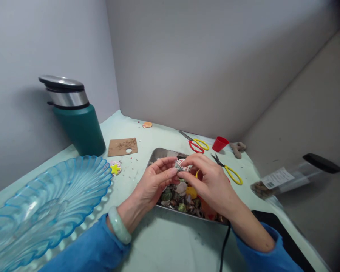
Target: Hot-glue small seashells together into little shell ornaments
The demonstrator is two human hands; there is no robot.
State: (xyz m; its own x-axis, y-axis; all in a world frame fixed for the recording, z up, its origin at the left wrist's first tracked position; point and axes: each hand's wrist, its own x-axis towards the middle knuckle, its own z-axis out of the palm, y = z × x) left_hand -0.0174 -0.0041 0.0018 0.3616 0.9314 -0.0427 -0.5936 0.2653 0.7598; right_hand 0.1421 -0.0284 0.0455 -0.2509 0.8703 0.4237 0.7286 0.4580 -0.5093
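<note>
Between my fingertips is a small piece mottled in white, red and grey (180, 164); its kind I cannot make out. My left hand (154, 177) pinches it from the left with thumb and fingers. From the other side my right hand (208, 177) grips it, thumb below and fingers above. Both hands hover over a metal tray (158, 153) filled with small stones or shells in green, brown and grey. A yellow piece (191, 192) and a pale rounded piece (181, 189) show among them. My right hand hides part of the tray.
A blue scalloped plastic dish (73, 181) and a green bottle (82, 128) stand left. Behind the tray lie brown cardboard (121, 146), two scissors (198, 144) (232, 174) and a red cup (220, 143). A clear canister (289, 177) is at right; a black cable (224, 245) runs in front.
</note>
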